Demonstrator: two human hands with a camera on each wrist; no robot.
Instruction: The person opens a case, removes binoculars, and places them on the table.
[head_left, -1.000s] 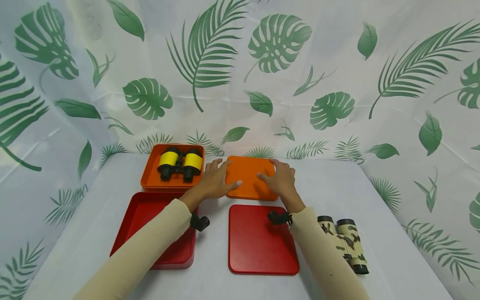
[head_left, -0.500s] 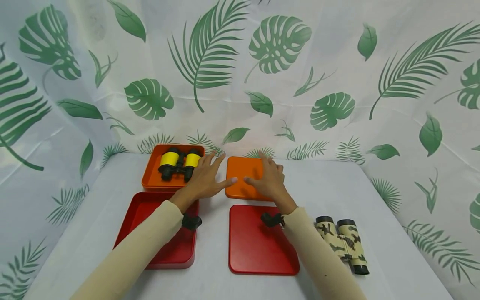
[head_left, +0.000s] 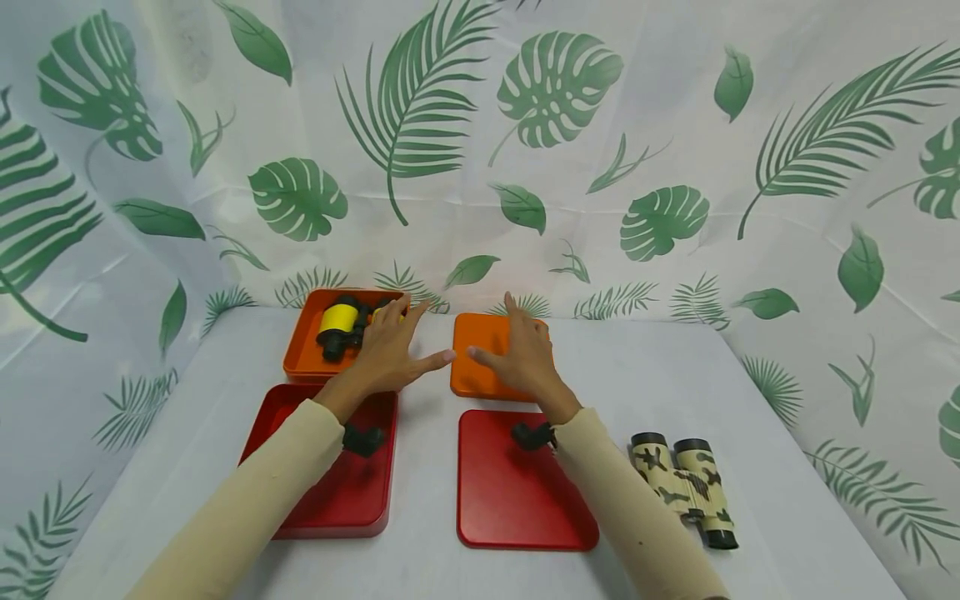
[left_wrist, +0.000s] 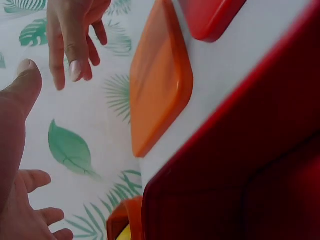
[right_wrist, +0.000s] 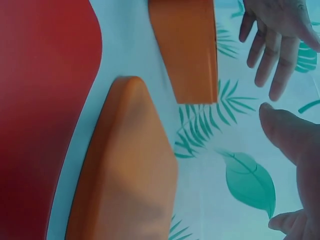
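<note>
My left hand [head_left: 386, 352], fingers spread and holding nothing, hovers in front of the orange box [head_left: 303, 340] and hides part of the yellow-and-black binoculars [head_left: 339, 321] inside it. My right hand [head_left: 527, 354] is above the orange lid [head_left: 472, 367], its thumb pointing left and its fingers apart, gripping nothing. In the left wrist view the orange lid [left_wrist: 160, 80] lies below both hands with a gap. The right wrist view shows the orange box [right_wrist: 190, 55] and the lid [right_wrist: 135, 180] apart from the fingers.
An open red box [head_left: 352, 500] stands under my left forearm. The red lid [head_left: 517, 492] lies flat at the middle front, partly under my right forearm. Camouflage binoculars [head_left: 693, 487] lie at the right. A leaf-print cloth [head_left: 555, 233] hangs behind the white table [head_left: 645, 358].
Both hands have moved left, away from the orange lid's edges. The left hand now covers part of the yellow-and-black binoculars. The boxes and lids have stayed in place.
</note>
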